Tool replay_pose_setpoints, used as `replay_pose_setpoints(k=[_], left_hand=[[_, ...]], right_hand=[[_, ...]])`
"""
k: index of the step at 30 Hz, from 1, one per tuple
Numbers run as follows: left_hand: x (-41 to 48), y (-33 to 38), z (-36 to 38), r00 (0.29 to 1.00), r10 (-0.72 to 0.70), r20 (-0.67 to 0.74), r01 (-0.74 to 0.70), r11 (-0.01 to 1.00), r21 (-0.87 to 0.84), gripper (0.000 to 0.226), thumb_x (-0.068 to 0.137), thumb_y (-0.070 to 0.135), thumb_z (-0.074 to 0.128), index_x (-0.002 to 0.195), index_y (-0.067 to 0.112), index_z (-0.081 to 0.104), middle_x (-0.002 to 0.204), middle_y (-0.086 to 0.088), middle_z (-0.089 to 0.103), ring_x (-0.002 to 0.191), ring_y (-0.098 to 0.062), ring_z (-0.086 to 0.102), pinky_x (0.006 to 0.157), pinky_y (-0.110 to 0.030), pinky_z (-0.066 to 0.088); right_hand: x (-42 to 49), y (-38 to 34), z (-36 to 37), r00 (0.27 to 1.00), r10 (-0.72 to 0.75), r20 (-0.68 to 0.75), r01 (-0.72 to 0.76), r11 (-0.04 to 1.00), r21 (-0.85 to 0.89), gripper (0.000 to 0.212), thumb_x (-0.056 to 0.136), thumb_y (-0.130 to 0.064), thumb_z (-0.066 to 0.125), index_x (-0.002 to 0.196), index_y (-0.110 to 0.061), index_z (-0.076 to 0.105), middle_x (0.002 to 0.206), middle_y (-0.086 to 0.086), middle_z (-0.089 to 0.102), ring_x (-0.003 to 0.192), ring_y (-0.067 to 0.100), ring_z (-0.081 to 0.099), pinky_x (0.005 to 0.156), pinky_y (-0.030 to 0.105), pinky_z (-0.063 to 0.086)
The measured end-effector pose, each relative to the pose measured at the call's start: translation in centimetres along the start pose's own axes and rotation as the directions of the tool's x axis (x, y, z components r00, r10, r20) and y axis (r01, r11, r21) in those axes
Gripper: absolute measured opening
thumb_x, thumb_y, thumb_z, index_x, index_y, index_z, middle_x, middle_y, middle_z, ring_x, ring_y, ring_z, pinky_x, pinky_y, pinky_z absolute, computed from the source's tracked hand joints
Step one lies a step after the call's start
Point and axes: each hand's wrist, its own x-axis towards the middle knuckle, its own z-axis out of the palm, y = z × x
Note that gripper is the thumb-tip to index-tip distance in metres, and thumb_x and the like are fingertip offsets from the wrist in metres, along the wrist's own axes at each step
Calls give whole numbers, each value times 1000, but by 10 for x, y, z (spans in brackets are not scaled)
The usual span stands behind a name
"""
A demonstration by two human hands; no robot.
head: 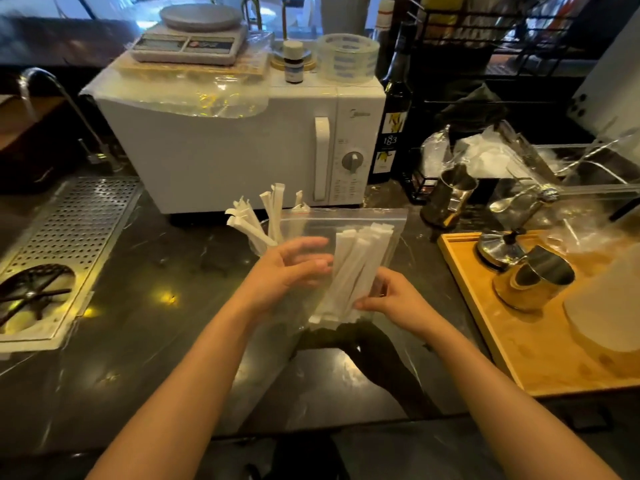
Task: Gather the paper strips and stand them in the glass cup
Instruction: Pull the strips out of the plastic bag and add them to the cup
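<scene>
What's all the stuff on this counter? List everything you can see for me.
paper strips: one bundle, white, inside the bag
plastic bag: one, clear, held over the counter
glass cup: one, clear, behind the bag, with more white strips standing in it
microwave: one, white, at the back
scale: one, grey, on the microwave
tape rolls: a stack, clear, on the microwave
bottle: one, dark, right of the microwave
wooden tray: one, tan, at right
drain grate: one, metal, at left
left hand: fingers spread, against the bag
right hand: pinching the bag's lower end

Bare forearms, no sleeves; left hand [294, 268], right hand [391, 299].
</scene>
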Motion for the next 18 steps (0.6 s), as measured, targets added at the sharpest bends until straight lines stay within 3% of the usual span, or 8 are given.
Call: replay_pose_setpoints(k=[3,7,11,14,17,18], left_hand=[[-12,14,-19,995,75,-63,-72,996,48,31,72,25,63,103,28,63,98,6,72,94,-12,68,78,-25,56],[-26,28,-48,973,155,-174,-134,983,128,21,80,12,60,97,21,67,86,7,74,86,-12,70,72,-24,58],[-41,40,-78,958,170,-231,-111,962,248,15,79,13,62,91,20,69,79,4,74,75,-9,70,65,-20,56],[-53,53,-99,970,138,-200,-62,936,347,15,79,11,62,85,24,67,70,9,73,68,-4,69,59,-14,54],[-63,70,-116,998,12,-56,21,824,566,14,80,11,62,86,23,67,75,7,71,71,-1,66,61,-10,52],[-63,74,-119,999,-40,-18,43,771,636,13,80,13,62,86,23,67,78,6,70,71,-2,65,62,-11,52]], right_hand=[[11,-7,17,998,-25,52,28,998,-53,43,78,7,60,90,-34,55,94,-11,61,91,5,59,75,8,50],[26,-16,41,991,-48,125,60,994,-95,40,79,5,60,89,-33,55,92,-11,60,90,6,61,76,13,52],[38,-23,67,981,-54,184,84,984,-160,38,80,0,62,86,-37,54,91,-12,59,98,21,60,80,22,49],[48,-25,83,976,-52,212,106,962,-251,36,79,-4,64,82,-39,56,88,-7,59,92,26,59,79,25,48],[59,-26,97,972,-40,232,119,934,-337,12,79,-9,66,90,-14,65,95,15,64,88,32,58,80,38,51],[62,-25,102,972,-31,233,116,926,-360,17,78,-11,66,93,-3,63,97,23,63,89,36,58,82,46,51]])
